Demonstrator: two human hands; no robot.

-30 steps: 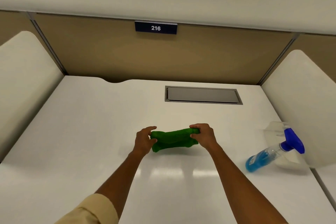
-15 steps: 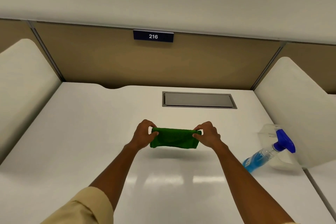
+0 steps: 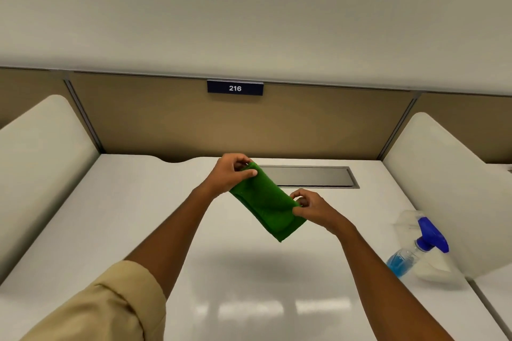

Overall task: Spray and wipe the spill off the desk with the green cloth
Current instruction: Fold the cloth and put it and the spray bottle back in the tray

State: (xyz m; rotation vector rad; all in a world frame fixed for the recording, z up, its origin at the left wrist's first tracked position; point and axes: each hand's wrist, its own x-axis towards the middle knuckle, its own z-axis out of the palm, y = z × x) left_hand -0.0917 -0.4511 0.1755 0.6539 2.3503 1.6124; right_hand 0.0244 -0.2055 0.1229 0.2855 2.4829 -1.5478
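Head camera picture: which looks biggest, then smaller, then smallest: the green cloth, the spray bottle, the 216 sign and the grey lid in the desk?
1. Green cloth
2. Grey lid, partly hidden behind the cloth; the cloth is held up nearer the camera, so their order is unsure.
3. Spray bottle
4. 216 sign

Left sleeve (image 3: pixel 110 310): beige cloth, lower left of the frame, folded back in a thick cuff just above the elbow, soft creases across it.
Left forearm (image 3: pixel 177 232): bare below the cuff.
Right forearm (image 3: pixel 382 271): bare all along, no sleeve in sight.
Wrists: nothing worn.
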